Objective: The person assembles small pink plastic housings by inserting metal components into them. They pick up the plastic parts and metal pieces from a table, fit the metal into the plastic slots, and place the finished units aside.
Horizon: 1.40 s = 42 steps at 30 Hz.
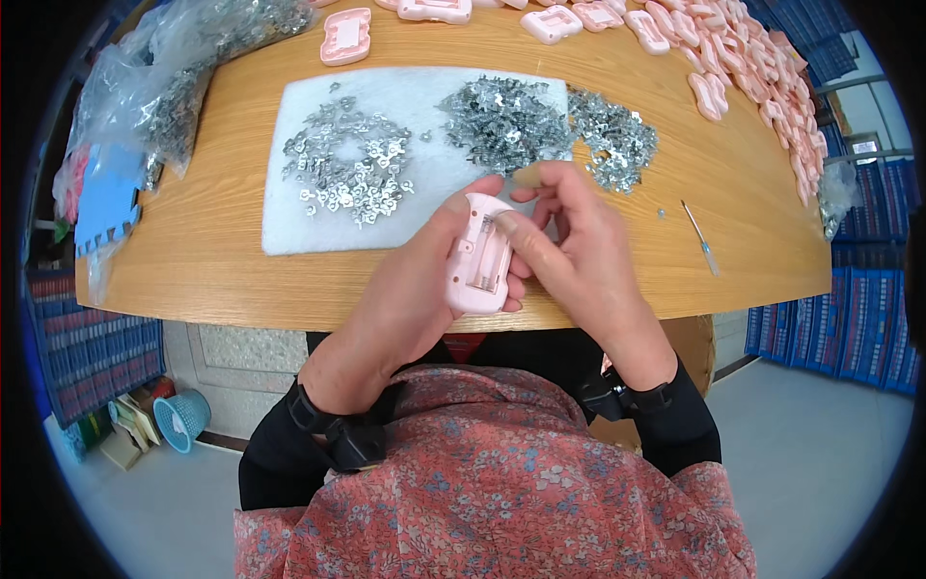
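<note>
My left hand (400, 285) wraps around a pale pink plastic casing (462, 280), its battery compartment facing up. Metal spring contacts show at the compartment's ends. Against the casing's upper right edge presses the thumb of my right hand (593, 256); the index finger is bent above it and the other fingers curl inward. Any small part between those fingers is hidden. Just beyond both hands lies a white padded mat (289, 227), bearing a loose pile of flat metal contact pieces (371, 164) on the left and a denser heap of metal spring contacts (506, 125) on the right.
More small metal parts (617, 145) lie off the mat's right edge. A thin screwdriver-like tool (699, 236) rests at right. Pink casings (714, 58) heap along the far right; another casing (346, 37) lies at the back. Plastic bags of metal parts (178, 106) and blue foam (108, 193) sit left.
</note>
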Available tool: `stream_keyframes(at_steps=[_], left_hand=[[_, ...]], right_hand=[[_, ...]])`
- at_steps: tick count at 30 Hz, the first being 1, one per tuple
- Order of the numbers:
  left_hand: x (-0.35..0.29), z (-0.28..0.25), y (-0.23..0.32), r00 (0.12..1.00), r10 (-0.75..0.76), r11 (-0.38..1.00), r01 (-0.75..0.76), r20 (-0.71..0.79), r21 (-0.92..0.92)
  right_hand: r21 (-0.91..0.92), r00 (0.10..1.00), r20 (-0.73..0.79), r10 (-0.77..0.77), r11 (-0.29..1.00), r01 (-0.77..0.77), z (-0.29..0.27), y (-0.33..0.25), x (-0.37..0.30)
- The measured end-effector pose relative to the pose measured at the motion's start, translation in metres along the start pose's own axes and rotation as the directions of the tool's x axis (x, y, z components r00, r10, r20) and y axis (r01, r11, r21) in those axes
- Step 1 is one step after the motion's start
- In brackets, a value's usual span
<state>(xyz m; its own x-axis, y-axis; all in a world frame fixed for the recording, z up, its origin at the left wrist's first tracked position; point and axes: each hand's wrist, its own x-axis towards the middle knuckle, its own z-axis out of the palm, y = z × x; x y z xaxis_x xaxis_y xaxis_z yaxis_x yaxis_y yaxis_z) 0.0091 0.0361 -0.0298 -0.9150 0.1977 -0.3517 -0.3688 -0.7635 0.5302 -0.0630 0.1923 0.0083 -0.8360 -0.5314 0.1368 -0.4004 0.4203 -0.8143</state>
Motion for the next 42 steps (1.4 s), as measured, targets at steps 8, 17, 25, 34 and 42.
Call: stream_keyframes(at_steps=[8, 17, 25, 34, 42], left_hand=[[-0.002, 0.004, -0.002, 0.999, 0.022, 0.994, -0.018, -0.032, 0.111], [-0.01, 0.003, 0.003, 0.986, 0.138, 0.885, -0.079, -0.096, 0.46], [-0.013, 0.005, 0.013, 0.96, 0.256, 0.482, -0.231, 0.117, 0.845], [-0.01, 0.0, 0.015, 0.99, -0.117, 0.991, 0.122, 0.074, -0.059], [-0.007, -0.01, 0.009, 0.962, -0.158, 0.951, 0.21, 0.224, -0.229]], right_hand=[[0.164, 0.976, 0.167, 0.142, 0.972, -0.169, -0.004, 0.006, -0.002], [0.494, 0.965, 0.214, 0.149, 0.836, -0.238, -0.001, 0.02, -0.002], [0.334, 0.955, 0.26, 0.146, 0.914, -0.231, -0.009, 0.01, -0.005], [0.496, 0.987, 0.151, 0.06, 0.859, -0.128, -0.007, 0.014, -0.011], [0.531, 0.982, 0.183, 0.056, 0.835, -0.146, -0.002, 0.022, -0.014]])
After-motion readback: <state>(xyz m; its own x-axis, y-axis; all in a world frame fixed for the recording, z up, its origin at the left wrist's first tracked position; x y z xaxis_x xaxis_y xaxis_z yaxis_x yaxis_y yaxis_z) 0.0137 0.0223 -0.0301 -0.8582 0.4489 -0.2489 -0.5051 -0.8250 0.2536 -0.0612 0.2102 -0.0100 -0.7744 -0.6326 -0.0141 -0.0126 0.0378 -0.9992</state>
